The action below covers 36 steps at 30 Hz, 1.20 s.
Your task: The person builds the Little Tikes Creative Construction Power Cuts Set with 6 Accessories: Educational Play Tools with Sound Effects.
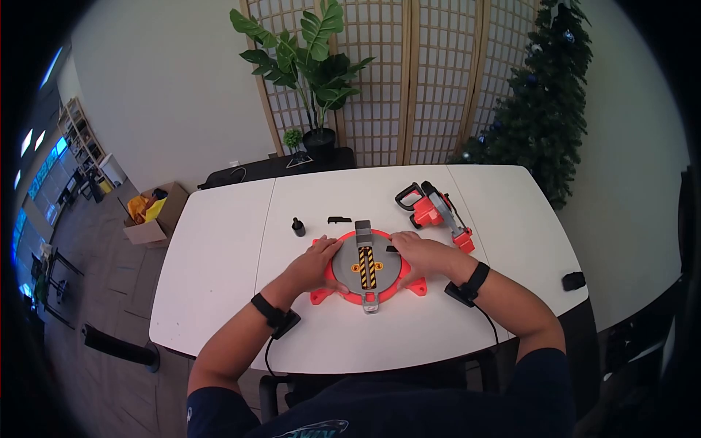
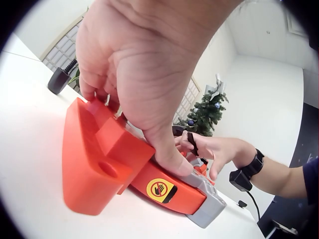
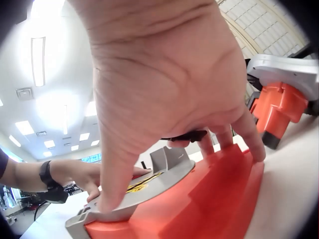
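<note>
A toy mitre saw base (image 1: 347, 252), red with a round grey turntable and a striped yellow-and-black slot, lies on the white table in the head view. My left hand (image 1: 312, 267) grips its left side, thumb on the near rim and fingers on the far side, as the left wrist view shows. On the right side my right hand (image 1: 425, 257) grips the base the same way. A small black piece (image 3: 187, 136) is tucked under the fingers of that hand, over the turntable; its shape is mostly hidden.
The red and grey toy saw head (image 1: 437, 212) lies at the back right of the table. Behind the base are a black strip-like piece (image 1: 339, 220) and a short black knob-like part (image 1: 299, 228). A dark item (image 1: 574, 281) sits at the right edge.
</note>
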### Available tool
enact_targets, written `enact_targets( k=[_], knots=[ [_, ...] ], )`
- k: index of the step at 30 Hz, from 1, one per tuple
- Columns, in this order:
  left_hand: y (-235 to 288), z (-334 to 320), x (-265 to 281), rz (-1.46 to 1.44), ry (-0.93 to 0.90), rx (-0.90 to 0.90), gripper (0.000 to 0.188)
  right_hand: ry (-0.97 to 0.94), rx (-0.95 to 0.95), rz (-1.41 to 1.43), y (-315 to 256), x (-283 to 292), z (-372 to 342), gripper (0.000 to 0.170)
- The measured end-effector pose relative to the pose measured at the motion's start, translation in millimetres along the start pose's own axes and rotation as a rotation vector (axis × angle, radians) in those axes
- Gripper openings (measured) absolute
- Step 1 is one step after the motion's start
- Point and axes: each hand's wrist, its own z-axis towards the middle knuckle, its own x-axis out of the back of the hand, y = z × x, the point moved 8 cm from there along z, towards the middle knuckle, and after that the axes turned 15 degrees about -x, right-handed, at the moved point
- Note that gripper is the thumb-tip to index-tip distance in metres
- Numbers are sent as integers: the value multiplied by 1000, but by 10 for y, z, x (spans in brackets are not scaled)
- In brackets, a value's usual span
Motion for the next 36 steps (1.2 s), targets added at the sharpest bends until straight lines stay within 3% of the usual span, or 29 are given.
enact_targets(
  k=[13, 36],
  knots=[
    [-47, 33, -14, -38, 17, 13, 119, -8, -40, 161, 72, -36, -12, 106],
    [-65, 80, 60, -82, -21, 92, 119, -19, -61, 99, 25, 27, 20, 104]
  ],
)
